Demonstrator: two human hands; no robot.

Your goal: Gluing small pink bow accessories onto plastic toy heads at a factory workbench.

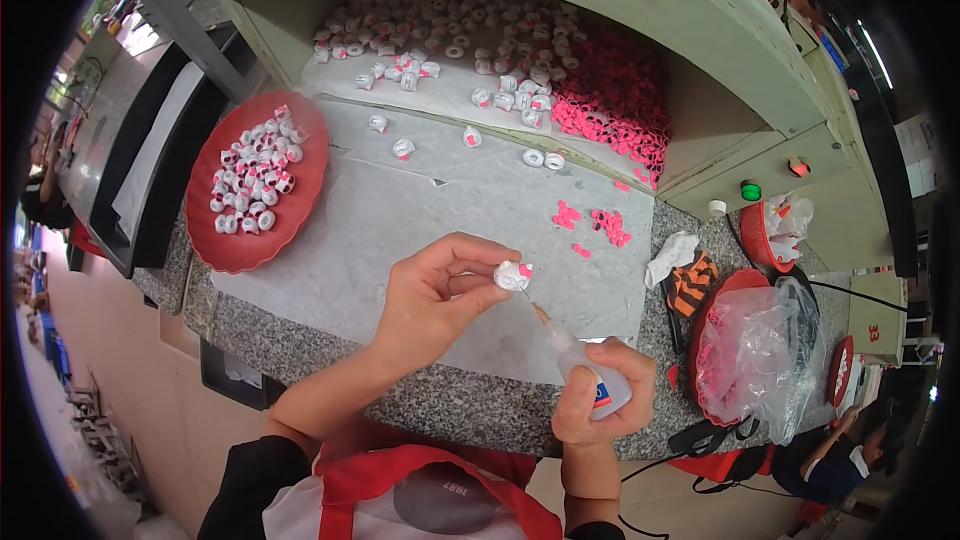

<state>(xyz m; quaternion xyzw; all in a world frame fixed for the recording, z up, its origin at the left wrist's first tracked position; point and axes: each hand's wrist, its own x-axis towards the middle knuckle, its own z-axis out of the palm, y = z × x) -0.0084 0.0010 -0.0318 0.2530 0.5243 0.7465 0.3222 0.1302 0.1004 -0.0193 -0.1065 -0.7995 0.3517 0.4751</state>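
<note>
Left hand [430,295] fingers pinch small white piece [512,276]; right hand [600,395] grips glue bottle [585,365]; red tray [258,180] left, pink bits [600,223] ahead on tabletop [400,210].

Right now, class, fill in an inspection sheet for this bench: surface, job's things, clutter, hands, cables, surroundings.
Surface: granite bench under a white sheet.
Job's things: white bead with pink bit; glue bottle, nozzle at the bead.
Clutter: red tray of beads, pink bits, rag, plastic bag.
Hands: left hand pinches the bead; right hand grips the bottle.
Cables: black cable, far right.
Surroundings: green alcove, lit buttons.
</note>
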